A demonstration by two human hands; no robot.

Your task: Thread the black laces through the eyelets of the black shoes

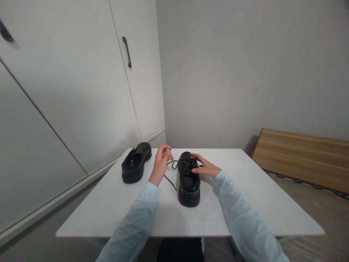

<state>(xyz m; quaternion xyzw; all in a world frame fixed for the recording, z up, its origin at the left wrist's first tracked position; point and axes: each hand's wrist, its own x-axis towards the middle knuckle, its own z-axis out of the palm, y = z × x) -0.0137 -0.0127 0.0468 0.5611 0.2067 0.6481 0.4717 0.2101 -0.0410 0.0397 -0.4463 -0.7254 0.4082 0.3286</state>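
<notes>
A black lace-up shoe sits on the white table with its heel toward me and its toe pointing away. To its left, my left hand is raised with the fingers pinched together on the black shoelace, which runs across from the shoe and forms a small loop. One lace end hangs below that hand toward the table. My right hand reaches in from the right, thumb and fingers apart, touching the shoe's upper near the lacing. Whether its fingertips hold any lace is too small to make out.
A second black shoe stands on the table at the back left, near its edge. White cabinet doors rise on the left. Beyond the table's right side is a wood-grain panel, low by the grey wall.
</notes>
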